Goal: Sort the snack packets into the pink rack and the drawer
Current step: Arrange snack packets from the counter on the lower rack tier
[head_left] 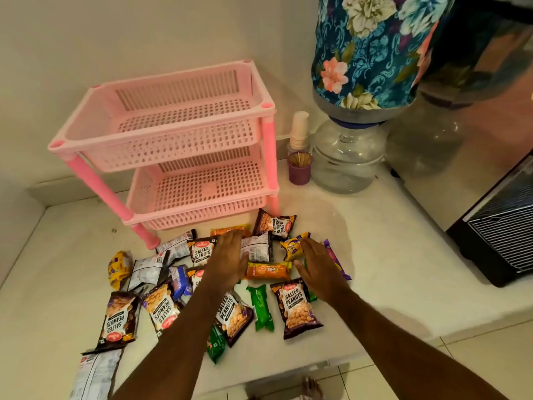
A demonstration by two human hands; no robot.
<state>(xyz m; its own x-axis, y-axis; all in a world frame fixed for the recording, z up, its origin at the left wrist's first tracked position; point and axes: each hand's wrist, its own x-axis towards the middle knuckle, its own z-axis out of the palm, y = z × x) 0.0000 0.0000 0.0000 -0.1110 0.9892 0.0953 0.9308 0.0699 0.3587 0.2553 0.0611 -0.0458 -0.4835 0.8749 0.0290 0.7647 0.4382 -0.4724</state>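
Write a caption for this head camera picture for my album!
Two open hands hover over scattered snack packets before an empty pink rack.

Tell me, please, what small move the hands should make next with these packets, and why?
Probably close the left hand on the salted peanuts packet it lies over and lift it toward the pink rack. Both hands rest flat and open on the pile, the right hand beside the orange biscuit packet, and both rack tiers look empty, so nothing appears sorted yet.

Home kitchen: white counter [375, 255], covered water jar [346, 157], paper cups [299, 129].
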